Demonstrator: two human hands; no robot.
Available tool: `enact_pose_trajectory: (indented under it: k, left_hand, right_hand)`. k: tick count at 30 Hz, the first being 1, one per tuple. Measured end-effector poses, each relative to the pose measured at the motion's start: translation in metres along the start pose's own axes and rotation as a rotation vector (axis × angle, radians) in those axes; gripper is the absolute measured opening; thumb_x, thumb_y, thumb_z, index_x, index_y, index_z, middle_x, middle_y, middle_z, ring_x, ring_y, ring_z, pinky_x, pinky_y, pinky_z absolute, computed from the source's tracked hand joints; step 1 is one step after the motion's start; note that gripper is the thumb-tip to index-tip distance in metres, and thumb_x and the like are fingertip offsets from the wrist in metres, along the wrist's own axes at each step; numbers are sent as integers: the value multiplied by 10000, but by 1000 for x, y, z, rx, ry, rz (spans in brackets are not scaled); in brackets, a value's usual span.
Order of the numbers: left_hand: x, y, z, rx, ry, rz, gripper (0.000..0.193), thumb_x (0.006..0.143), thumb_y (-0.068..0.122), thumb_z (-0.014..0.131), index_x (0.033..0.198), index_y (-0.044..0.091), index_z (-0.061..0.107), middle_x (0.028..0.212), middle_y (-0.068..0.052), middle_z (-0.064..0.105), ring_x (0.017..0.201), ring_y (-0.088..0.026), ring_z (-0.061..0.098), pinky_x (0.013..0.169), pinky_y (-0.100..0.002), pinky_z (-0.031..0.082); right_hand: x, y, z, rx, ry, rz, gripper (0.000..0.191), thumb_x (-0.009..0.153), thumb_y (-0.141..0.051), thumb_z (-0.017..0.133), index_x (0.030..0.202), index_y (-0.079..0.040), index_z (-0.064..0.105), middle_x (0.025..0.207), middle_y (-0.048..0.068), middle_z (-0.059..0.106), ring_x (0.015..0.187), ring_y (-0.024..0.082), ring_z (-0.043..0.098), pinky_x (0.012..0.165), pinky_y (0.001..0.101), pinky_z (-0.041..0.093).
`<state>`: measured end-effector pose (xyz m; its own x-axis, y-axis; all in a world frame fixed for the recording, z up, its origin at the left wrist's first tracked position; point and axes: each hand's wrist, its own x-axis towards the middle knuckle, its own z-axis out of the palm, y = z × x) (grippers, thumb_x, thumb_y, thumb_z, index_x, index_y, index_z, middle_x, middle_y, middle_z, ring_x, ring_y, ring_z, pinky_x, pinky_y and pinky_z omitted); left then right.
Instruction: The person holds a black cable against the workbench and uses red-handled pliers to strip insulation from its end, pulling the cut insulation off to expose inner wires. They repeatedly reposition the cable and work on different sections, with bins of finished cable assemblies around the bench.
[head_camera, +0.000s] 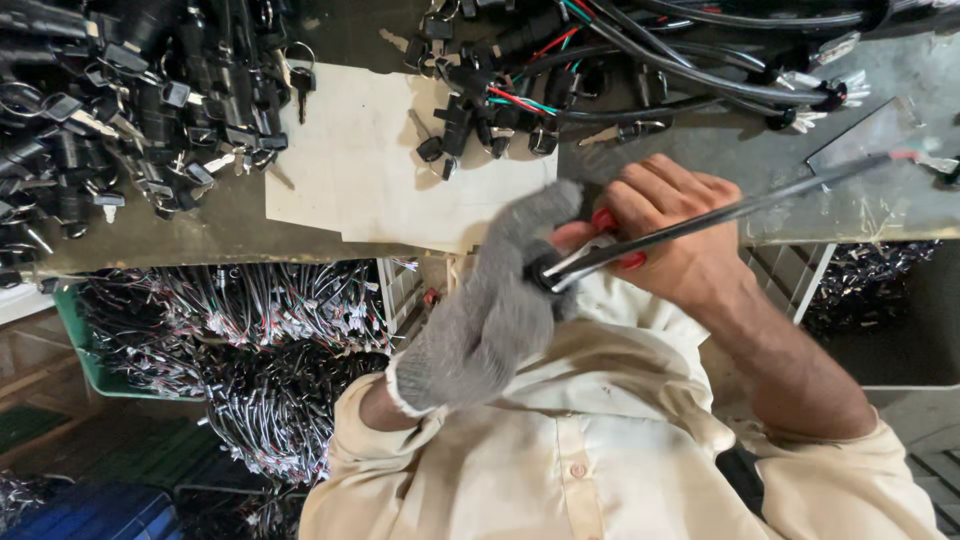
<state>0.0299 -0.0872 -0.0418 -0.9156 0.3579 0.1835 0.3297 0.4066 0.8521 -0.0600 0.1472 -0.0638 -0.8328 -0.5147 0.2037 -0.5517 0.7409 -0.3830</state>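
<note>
Between my two hands, close against my chest, I hold one end of a long black cable (700, 218). My left hand (495, 300), in a grey knit glove, is closed around the cable's end, where a small red piece shows. My bare right hand (675, 235) is clamped on the cable just beside the glove, the two hands touching. From this grip the cable's long axis runs away to my right and slightly outward, across the grey worktable (700, 150), so my right hand lies nearer its length. Beyond the grip lies a pale sheet of card (370, 170), with heaps of black key switches (130, 110) farther left. Below the table, left of my grip, hang bundled wire harnesses (260, 330).
</note>
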Motion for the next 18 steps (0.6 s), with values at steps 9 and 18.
enact_pose_trajectory:
  k: [9,18]
  left_hand:
    - [3,-4,18,91,175,44,649,941,108,807,1482,8,464,1393,-203,603,1201,-388,660,992,-415,559]
    - [10,8,26,-39,171,-4,665,969,83,789,1529,18,438,1382,-176,618,1157,-357,659,982,-398,550]
  right_hand:
    - [-8,-13,-7,356,4,2,422,658,-132,779,1046,-83,620,1079,76,657,968,305,658,767,402,533]
    - [-15,-9,5,302,10,0,420,614,-130,774,988,-65,594,1026,63,658,912,298,644,700,406,506]
